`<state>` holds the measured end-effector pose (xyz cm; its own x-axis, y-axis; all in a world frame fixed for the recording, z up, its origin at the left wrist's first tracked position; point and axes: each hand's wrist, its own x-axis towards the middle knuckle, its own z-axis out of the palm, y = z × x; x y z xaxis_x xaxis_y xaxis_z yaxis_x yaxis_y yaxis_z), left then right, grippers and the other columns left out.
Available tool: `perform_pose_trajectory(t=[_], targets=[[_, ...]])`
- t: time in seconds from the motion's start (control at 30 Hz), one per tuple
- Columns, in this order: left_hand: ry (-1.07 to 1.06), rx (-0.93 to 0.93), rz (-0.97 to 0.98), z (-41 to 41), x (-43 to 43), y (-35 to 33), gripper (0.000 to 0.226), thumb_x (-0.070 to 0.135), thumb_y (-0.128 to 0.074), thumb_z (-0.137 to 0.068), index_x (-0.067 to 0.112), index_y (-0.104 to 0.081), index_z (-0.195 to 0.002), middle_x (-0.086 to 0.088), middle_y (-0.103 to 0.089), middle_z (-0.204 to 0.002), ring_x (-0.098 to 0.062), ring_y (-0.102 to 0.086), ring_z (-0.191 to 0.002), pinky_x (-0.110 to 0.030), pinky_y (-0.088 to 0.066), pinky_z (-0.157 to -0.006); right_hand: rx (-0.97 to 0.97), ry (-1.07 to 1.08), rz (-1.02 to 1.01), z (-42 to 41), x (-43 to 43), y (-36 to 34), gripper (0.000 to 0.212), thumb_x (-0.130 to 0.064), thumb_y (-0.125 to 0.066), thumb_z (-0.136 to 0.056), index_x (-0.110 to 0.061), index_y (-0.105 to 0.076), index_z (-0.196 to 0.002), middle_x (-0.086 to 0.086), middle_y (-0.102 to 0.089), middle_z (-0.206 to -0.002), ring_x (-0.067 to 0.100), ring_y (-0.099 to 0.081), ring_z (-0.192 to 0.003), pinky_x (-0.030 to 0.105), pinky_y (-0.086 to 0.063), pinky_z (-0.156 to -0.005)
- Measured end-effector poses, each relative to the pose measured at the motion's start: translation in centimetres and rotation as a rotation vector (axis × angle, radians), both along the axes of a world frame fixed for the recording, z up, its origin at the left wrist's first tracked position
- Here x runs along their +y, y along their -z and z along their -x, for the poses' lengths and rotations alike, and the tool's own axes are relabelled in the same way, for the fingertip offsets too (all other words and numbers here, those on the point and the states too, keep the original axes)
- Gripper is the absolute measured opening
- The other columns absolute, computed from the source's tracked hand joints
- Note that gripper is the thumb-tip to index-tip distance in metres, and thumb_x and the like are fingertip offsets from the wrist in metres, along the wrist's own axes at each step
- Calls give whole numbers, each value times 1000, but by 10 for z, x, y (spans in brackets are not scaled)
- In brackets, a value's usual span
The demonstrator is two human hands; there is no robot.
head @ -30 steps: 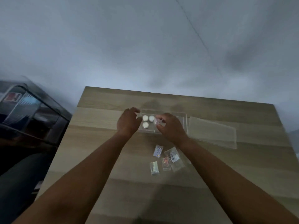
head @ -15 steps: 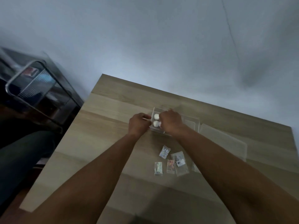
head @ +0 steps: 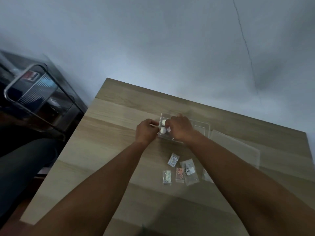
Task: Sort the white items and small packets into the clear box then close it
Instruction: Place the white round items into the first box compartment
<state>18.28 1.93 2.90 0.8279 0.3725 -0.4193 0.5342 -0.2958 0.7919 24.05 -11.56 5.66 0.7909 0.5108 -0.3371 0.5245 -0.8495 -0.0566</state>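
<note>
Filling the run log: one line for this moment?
right hand in clear box | left hand beside | packets on table | lid off

Plain indoor room, wooden table (head: pixel 109 133) against bare grey wall (head: pixel 153 48), metal-framed rack (head: pixel 34 92) beside it

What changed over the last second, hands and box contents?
The right hand moved left over the white items in the clear box, now covering one. The left hand closed in on the box's left wall. The packets and lid lie as before. Whether either hand grips anything is unclear.
</note>
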Motion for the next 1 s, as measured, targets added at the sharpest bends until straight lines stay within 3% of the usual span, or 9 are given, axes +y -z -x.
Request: perform_pose_trajectory(t=[0.27, 0.43, 0.63, 0.8, 1.0], targets=[[-15, -2, 9, -1, -2, 0, 19, 14, -71, -77, 17, -73, -95, -11, -77, -94, -29, -74, -85, -45, -61, -81, 9, 26, -5, 3, -1, 2, 24, -30, -57, -91, -31, -69, -111, 7, -62, -119, 31, -45, -120, 42, -39, -95], [-31, -2, 50, 0, 0, 3, 15, 13, -73, -77, 21, -70, -89, -12, -77, -90, -30, -75, -82, -46, -62, -80, -54, 65, -34, 4, 0, 6, 28, -23, -60, -86, -17, -59, -113, 10, -70, -114, 31, -48, -118, 42, -39, -93], [-36, 3, 41, -2, 3, 3, 14, 12, -74, -76, 22, -70, -87, -13, -77, -91, -31, -75, -84, -47, -62, -80, -57, 79, -53, 6, 0, 10, 22, -26, -63, -85, -19, -68, -105, 9, -72, -108, 27, -50, -116, 42, -38, -95], [-37, 15, 38, 0, 2, 2, 15, 15, -74, -77, 18, -72, -92, -14, -77, -95, -31, -75, -86, -47, -61, -82, -46, 190, -321, 13, -13, 4, 13, -23, -61, -88, -21, -72, -96, 6, -73, -102, 26, -58, -107, 38, -40, -92], [11, 16, -42, 3, 0, -4, 26, 21, -70, -82, 14, -72, -106, -12, -76, -107, -31, -72, -98, -46, -58, -88, -68, 286, -613, 44, -37, -15, 12, -19, -60, -88, -16, -71, -89, 5, -75, -90, 22, -65, -80, 33, -50, -71]])
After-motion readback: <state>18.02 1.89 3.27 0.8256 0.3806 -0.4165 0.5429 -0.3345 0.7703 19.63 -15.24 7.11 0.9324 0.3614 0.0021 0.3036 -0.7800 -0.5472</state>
